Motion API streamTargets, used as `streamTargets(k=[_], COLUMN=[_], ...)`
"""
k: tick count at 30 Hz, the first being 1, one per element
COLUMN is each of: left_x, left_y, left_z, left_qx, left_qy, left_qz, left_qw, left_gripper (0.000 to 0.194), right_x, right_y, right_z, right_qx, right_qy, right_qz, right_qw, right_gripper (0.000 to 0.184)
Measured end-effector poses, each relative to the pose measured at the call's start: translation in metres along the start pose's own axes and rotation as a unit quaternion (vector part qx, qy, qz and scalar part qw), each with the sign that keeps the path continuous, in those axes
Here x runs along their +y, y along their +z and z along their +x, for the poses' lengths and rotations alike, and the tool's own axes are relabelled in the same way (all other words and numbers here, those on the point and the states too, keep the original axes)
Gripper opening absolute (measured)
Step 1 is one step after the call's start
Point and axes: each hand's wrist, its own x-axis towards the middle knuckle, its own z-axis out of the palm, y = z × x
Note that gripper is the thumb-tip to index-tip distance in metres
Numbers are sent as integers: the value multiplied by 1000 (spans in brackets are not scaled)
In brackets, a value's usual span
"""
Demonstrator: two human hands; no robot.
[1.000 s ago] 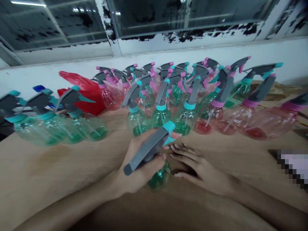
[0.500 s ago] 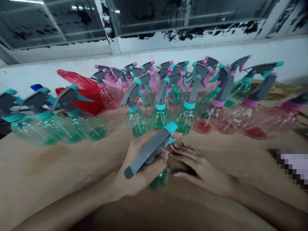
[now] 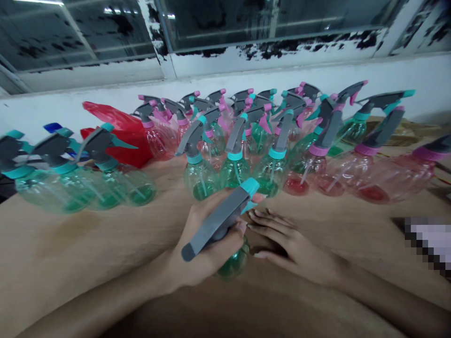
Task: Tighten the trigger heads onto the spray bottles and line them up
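A green spray bottle (image 3: pixel 235 263) with a grey and turquoise trigger head (image 3: pixel 220 218) is at the near middle of the table. My left hand (image 3: pixel 197 249) is closed around it just below the head, and the neck is hidden by the fingers. The nozzle points away and to the right. My right hand (image 3: pixel 289 241) lies palm down on the table beside the bottle, fingers stretched out, holding nothing. Its fingertips come close to the left hand; whether they touch the bottle I cannot tell.
Three green spray bottles (image 3: pixel 141 188) stand at the left. Several green and pink spray bottles (image 3: pixel 375 190) crowd the middle and right. A red plastic bag (image 3: pixel 127 136) lies behind. A pixelated flat object (image 3: pixel 431 241) is at the right edge. A wall (image 3: pixel 105 101) with windows closes the back.
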Motion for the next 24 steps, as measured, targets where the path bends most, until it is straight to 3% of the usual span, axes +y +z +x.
streamTargets(k=[24], left_x=[0], left_y=[-1], left_z=[1], left_qx=[3], left_qy=[2], left_qz=[2], left_qw=[1000], left_gripper=[32], right_x=[-1], right_y=[-1], right_z=[0], right_qx=[-6], right_qy=[3], right_qz=[-1], right_qw=[1000], right_gripper=[55])
